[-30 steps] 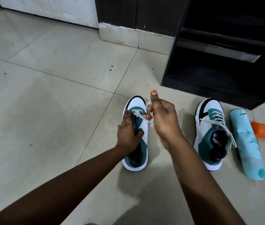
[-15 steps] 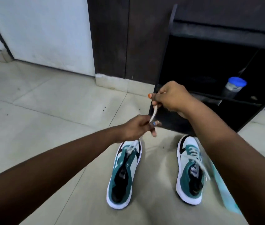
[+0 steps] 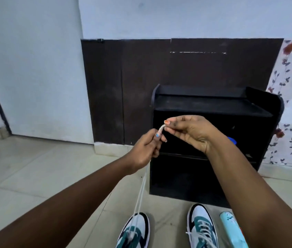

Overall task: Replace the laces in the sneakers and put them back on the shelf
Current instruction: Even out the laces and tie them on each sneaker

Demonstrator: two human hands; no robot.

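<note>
Sneakers (image 3: 134, 231) (heels cut off)

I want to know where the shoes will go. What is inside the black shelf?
Inside the black shelf, only a blue lid shows, beside the right hand. The rest is dark, and the hands and arms cover part of the opening.

Both sneakers are cut off by the bottom edge: only the toe half of the left sneaker (image 3: 134, 231) and the right sneaker (image 3: 201, 228) is seen. The light blue bottle (image 3: 231, 228) is partly hidden behind the right arm. A blue thing (image 3: 232, 140) in the shelf (image 3: 213, 104) is mostly hidden by the right hand (image 3: 191, 131). The lace (image 3: 141, 192) is blurred where it meets the shoe.
</note>
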